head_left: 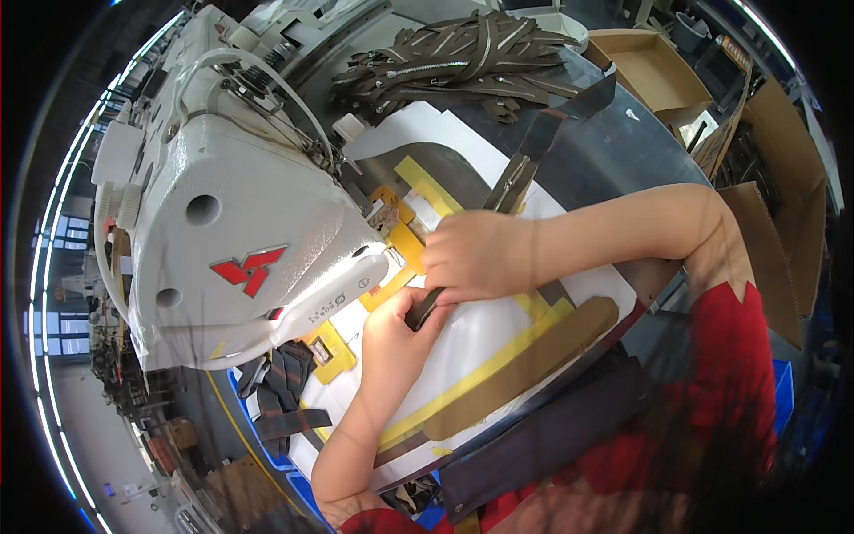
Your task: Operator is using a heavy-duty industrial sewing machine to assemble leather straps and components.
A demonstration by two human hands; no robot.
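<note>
Close under the head of a white sewing machine (258,240), both hands meet over the white work plate (480,343). My left hand (393,336) is closed, thumb and fingers pinching the end of a dark zipper strip (425,311). Just to its right, my right hand (480,254) is closed on the same strip, its fingertips touching it beside the left fingers. Beyond the right hand a zipper with metal teeth (511,184) runs away toward a dark fabric band (569,114). My right hand hides the stretch between.
A heap of dark zippers (454,62) lies on the grey table at the back. Cardboard boxes (645,71) stand at the far right. Dark fabric strips (286,383) hang over a blue bin (283,461) at lower left. Yellow tape and yellow guides (331,351) edge the plate.
</note>
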